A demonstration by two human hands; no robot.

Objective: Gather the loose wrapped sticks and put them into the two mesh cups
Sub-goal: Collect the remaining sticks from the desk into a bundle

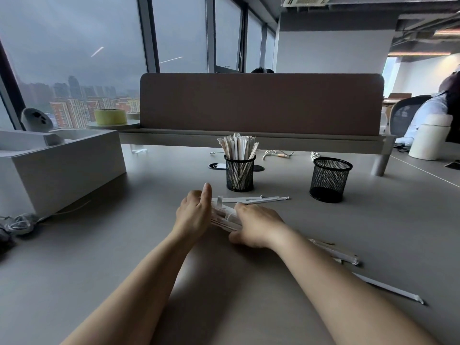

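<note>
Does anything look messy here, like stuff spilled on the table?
Yes. The loose wrapped sticks lie scattered on the table: a few in front of the left mesh cup, more beside the right forearm, one alone far right. That cup is stuffed full, but the right mesh cup is empty.

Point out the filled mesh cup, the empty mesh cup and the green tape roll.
filled mesh cup (239, 176), head view, its mesh wall.
empty mesh cup (329, 179), head view, its mesh wall.
green tape roll (109, 116), head view, its outer side.
</note>
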